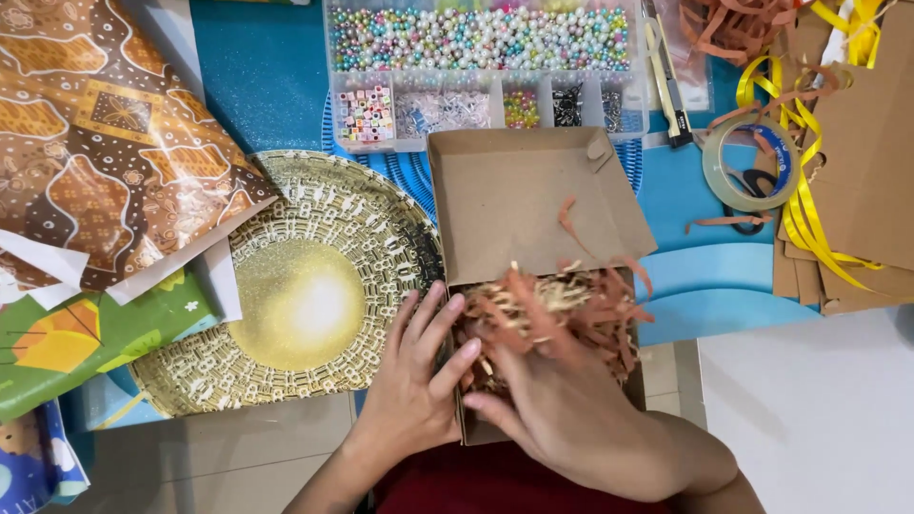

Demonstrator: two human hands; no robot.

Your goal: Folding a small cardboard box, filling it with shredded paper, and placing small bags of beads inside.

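A brown cardboard box [473,433] lies in front of me with its lid [528,200] flipped open away from me. Brown and cream shredded paper [581,309] fills the box and spills over its rim. My left hand [414,381] rests flat against the box's left wall, fingers spread and touching the shreds. My right hand [562,405] presses down into the shredded paper with curled fingers, covering the near part of the box. What lies under the shreds is hidden.
A round gold plate [295,295] sits left of the box. Patterned wrapping paper [95,143] lies at far left. A clear bead organiser [481,67] stands behind the lid. At right are a tape roll [747,162], scissors, yellow ribbon [809,209] and cardboard sheets [871,171].
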